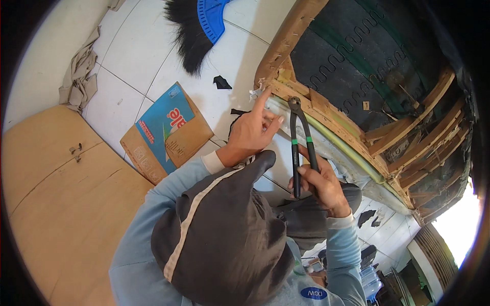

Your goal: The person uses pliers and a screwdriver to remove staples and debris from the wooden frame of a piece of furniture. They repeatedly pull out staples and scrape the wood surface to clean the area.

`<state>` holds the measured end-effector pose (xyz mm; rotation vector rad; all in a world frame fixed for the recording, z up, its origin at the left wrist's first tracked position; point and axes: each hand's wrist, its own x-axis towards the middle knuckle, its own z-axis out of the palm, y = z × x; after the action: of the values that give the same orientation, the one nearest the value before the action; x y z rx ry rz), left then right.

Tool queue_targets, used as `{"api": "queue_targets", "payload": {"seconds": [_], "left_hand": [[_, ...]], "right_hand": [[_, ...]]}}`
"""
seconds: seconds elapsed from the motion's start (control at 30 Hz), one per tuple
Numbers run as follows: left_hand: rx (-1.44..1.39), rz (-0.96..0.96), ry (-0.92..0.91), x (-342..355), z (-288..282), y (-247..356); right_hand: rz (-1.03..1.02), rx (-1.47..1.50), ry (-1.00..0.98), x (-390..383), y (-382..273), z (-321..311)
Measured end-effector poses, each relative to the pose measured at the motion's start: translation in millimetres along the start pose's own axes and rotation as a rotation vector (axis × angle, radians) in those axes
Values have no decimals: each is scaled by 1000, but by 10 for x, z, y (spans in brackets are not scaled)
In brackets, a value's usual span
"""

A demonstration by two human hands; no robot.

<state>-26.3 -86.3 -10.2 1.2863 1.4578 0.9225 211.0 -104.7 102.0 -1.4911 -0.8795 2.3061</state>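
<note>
In my right hand [324,186] is a pair of end-cutting pincers [294,135] with black handles and green bands. The fingers wrap the handles, and the pincer head rests at the edge of a wooden furniture frame [339,120]. My left hand [250,132] holds nothing that I can see. Its index finger stretches toward the frame's corner, beside some torn white scraps, and the thumb stands apart from it. Pale fabric and a yellow-green strip [347,150] run along the frame's near side.
Curved wooden slats [431,135] and zigzag springs [334,58] show inside the upturned frame. A flattened cardboard piece [168,130] and a blue broom head [209,20] with black bristles lie on the white tiles. At left stands a tan padded surface [61,188]. Dark scraps [222,82] are scattered about.
</note>
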Motion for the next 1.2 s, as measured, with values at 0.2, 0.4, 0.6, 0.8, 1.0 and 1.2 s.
{"api": "queue_targets", "payload": {"seconds": [0.2,0.4,0.6,0.8,1.0,1.2], "left_hand": [[585,161,2,8,-47,-81],[692,295,-66,46,-128,-163],[-391,-175,-191,-15,-119,-288],[373,148,-83,82,-270,73],[746,249,-155,170,-96,1],[687,393,-142,94,167,-117]], "right_hand": [[-99,-469,-33,-9,261,-156],[41,-61,-114,-57,319,4],[22,255,-191,57,-68,333],[-133,-39,-91,108,-48,383],[-198,137,112,-103,181,257],[-466,-93,257,-223,427,115]]}}
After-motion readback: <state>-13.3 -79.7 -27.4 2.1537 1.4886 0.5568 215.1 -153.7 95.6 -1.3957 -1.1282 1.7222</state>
